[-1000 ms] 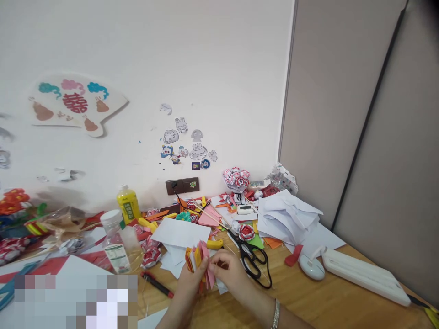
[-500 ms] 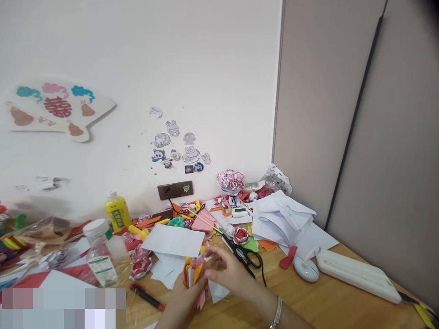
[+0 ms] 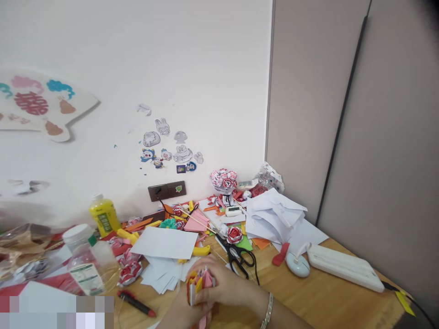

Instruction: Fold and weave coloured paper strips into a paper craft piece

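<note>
Both my hands are together over the front of the wooden table. My left hand (image 3: 187,307) grips a bundle of folded paper (image 3: 198,284) in pink, yellow, orange and white from below. Around its far and right side wraps my right hand (image 3: 222,283), fingers curved over the paper, a bracelet on the wrist. Pink strips hang below the bundle; its lower part is hidden by my hands. Black-handled scissors (image 3: 236,256) lie just beyond my right hand. White paper sheets (image 3: 164,242) and a black-and-red pen (image 3: 137,303) lie near my left hand.
A paper flower bouquet (image 3: 223,180) stands by the wall, with a red-and-white paper rose (image 3: 234,235) before it. Left are a yellow bottle (image 3: 104,217) and a clear jar (image 3: 84,265). At right lie a computer mouse (image 3: 297,265) and a white power strip (image 3: 345,267).
My right hand has moved from beside the bundle to wrap around it, and the bundle sits slightly lower. The view has turned a little to the right.
</note>
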A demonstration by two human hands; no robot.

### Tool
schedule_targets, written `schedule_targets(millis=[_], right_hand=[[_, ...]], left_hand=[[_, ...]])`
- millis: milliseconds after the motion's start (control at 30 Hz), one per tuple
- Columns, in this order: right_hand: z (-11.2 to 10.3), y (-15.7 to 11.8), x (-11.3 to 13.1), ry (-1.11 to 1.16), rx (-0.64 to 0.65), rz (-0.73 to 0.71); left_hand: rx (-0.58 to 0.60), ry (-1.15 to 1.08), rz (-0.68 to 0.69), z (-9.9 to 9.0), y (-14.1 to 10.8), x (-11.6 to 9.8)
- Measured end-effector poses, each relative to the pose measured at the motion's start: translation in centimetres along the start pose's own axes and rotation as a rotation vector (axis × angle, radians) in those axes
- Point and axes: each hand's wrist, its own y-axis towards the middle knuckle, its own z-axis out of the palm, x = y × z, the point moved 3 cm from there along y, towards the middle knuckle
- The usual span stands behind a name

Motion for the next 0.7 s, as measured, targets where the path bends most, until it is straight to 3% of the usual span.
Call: schedule_targets(millis=[67,167,267,333,433,533,700], right_hand=[[-2.1,-0.2,-0.6,-0.144,-0.089,-0.021],[-5.9,-1.0,-2.0,-0.505,-0.296,0.091],[-8.0,-1.4,-3.5,-0.801,-0.32,0.243],[-8.2,-0.6,-4.0,-0.91,-0.308,0.238],[-6.8,2.7,-4.5,-1.059,-0.154,0.127],[-4.5,6.8,-5.9,-1.277,0.25,0.103],[-3.5,10.9,-7.7,-1.353,0.381,0.122]], left_hand=[[0.005,-0.012,-0.017,0.2,0.7,0.9],[-0.15,-0.074,-0.041,-0.4,1.7,2.1],[-0.283,-0.108,-0.048,-1.1,2.2,2.7],[-0.306,-0.131,-0.077,-1.2,2.3,2.8],[-0.346,-0.191,-0.075,-1.1,2.1,2.5],[-0.355,-0.235,-0.053,-1.1,2.1,2.4],[-0.306,-0.23,-0.086,-1.1,2.7,3.1]])
